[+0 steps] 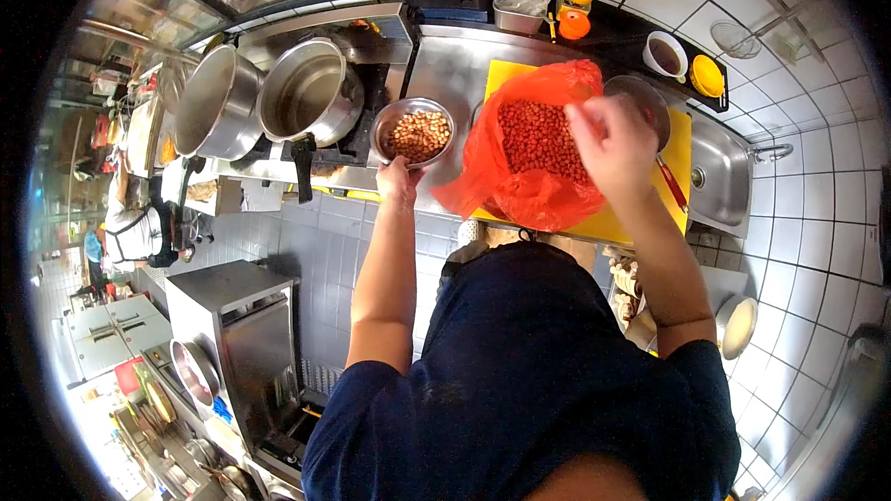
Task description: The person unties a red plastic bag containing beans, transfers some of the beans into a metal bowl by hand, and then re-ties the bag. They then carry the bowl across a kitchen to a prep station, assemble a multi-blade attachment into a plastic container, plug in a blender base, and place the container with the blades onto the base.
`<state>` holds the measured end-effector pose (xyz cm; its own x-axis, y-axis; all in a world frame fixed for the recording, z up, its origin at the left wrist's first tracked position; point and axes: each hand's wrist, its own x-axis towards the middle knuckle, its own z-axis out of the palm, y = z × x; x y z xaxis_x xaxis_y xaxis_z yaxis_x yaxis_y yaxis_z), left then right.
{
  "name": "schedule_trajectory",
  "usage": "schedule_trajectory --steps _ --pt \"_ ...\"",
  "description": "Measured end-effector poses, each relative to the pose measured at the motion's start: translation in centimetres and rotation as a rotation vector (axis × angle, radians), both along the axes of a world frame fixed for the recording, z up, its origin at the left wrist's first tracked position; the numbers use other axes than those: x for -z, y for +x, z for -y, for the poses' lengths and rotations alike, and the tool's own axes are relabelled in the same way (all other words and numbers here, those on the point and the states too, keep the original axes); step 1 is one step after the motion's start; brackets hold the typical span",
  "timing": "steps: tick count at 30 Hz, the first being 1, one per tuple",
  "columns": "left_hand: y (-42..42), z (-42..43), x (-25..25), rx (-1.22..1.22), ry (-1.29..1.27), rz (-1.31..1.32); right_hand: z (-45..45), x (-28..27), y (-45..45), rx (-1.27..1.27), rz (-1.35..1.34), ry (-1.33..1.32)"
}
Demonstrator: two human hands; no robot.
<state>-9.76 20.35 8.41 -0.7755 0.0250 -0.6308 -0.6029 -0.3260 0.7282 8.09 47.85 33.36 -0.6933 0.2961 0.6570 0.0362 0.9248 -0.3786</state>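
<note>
**Spill risk at both vessels; right-hand hold unverified**

Bowl (413, 106): located at 9 o'clock of the red bag (548, 209), part-filled with pale brown nuts (419, 136). The left hand (397, 180) has its fingers clamped on the near rim, at 6 o'clock. Support is one-sided; a twist of the wrist could tip the bowl and scatter its load.

Bag: open-mouthed, holding red nuts (543, 139), on the yellow board (682, 153). Its walls are limp and its folds reach near the front edge of the bench (445, 60). A snagged fold could drag the mouth down and send nuts to the floor.

Right hand (620, 144): raised over the bag's 3 o'clock side, blurred. Whether its fingers are together or apart, or carry anything, I cannot tell. A loose pinch would risk drops.

Adjacent hazards: a pot (311, 93) at 10 o'clock of the bowl has its black handle (303, 167) jutting forward, where a forearm could knock it. A red grip (672, 186) lies at the bag's 3 o'clock, liable to be brushed.
</note>
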Motion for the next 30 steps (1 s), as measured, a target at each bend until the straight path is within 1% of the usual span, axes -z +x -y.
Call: schedule_trajectory --steps 1,3,4,6,7,9,11,13,14,15,16,17,19,20,22,23,24,27,28,29,30 --pt "-0.2 -0.2 1.5 -0.004 -0.019 0.078 -0.8 -0.1 -0.1 0.049 -0.012 0.009" --pt "0.1 -0.2 3.8 -0.025 0.066 0.059 -1.3 -1.2 -0.5 0.168 0.091 -0.011" --pt "0.4 -0.2 4.8 -0.034 0.109 0.048 -1.6 -1.0 -0.7 0.175 0.088 0.072" --pt "1.1 0.2 6.9 -0.081 0.028 0.047 -2.6 -0.3 -1.2 0.186 0.078 0.239" --pt "1.5 0.5 7.4 -0.104 -0.014 0.044 -2.9 0.3 -1.2 0.178 0.112 0.206" --pt "4.8 1.3 6.0 -0.014 -0.155 -0.044 -3.5 1.5 -1.2 0.166 0.183 0.131" --pt "8.2 0.9 2.7 0.118 -0.339 -0.115 -4.2 1.9 -1.2 0.119 0.339 -0.068" --pt "11.3 0.2 0.3 0.331 -0.210 -0.386 -5.2 2.1 -1.3 0.098 0.464 -0.250" --pt "12.9 -1.2 -5.6 0.430 0.015 -0.357 -5.7 2.0 -1.6 0.097 0.512 -0.331" --pt "13.8 -1.5 -6.7 0.485 0.008 -0.446 -6.1 1.7 -1.5 0.097 0.560 -0.408" --pt "14.0 -2.2 -8.8 0.581 -0.134 -0.618 -6.0 1.4 -1.5 -0.011 0.413 -0.525" --pt "14.2 -3.0 -11.1 0.671 -0.278 -0.792 -6.4 1.4 -1.5 -0.083 0.376 -0.694" --pt "14.2 -4.3 -14.1 0.886 -0.428 -0.793 -7.4 1.7 -2.0 -0.238 0.286 -1.030" --pt "14.2 -4.9 -15.2 0.992 -0.508 -0.791 -7.5 1.2 -2.0 -0.305 0.264 -1.147" --pt "14.6 -6.6 -17.3 0.931 -0.567 -0.833 -7.9 1.0 -2.2 -0.324 0.262 -1.246" --pt "14.9 -7.4 -17.7 0.901 -0.599 -0.854 -8.0 0.9 -2.1 -0.336 0.259 -1.299" --pt "14.8 -7.9 -17.5 0.916 -0.621 -0.881 -8.2 1.1 -2.0 -0.344 0.260 -1.294" --pt "15.9 -9.5 -18.5 0.926 -1.054 -1.050 -8.4 1.2 -1.7 -0.362 0.271 -1.275" --pt "16.0 -10.3 -18.5 0.977 -1.166 -0.963 -8.4 1.0 -1.5 -0.363 0.283 -1.265" --pt "16.2 -10.8 -17.9 0.940 -1.168 -0.970 -8.3 0.9 -1.5 -0.370 0.295 -1.256" --pt "16.3 -11.1 -17.0 0.902 -1.173 -0.979 -8.2 0.8 -1.5 -0.391 0.273 -1.315"
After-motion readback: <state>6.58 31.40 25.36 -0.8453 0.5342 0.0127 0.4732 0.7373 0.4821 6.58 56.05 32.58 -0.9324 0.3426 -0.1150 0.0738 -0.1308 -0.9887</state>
